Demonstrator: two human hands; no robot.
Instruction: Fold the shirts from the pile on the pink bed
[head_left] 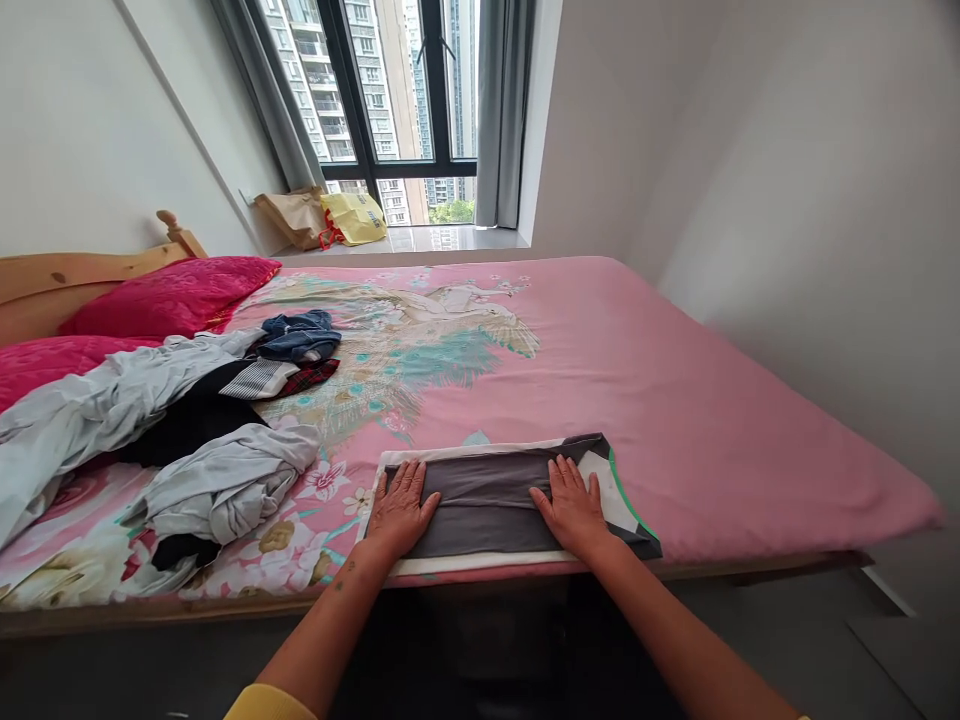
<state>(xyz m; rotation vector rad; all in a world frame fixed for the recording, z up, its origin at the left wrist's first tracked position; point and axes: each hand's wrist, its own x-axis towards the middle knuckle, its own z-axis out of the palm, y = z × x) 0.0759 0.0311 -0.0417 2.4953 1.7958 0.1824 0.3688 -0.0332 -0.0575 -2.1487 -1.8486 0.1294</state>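
Observation:
A folded grey and white garment with a green-trimmed edge (480, 505) lies flat along the near edge of the bed. My left hand (401, 508) rests palm down on its left end, fingers spread. Toward the right end, my right hand (574, 508) also presses flat on the cloth, thumb apart from the fingers. Small creases run across the grey fabric between both hands. Which kind of garment it is, I cannot tell for certain.
The bed has a pink sheet (630, 370) with a peacock and flower print. On the left lie a heap of white clothes (232, 480), a folded denim piece (300, 335) and red pillows (172, 295). Paper and yellow bags (354, 218) stand on the windowsill.

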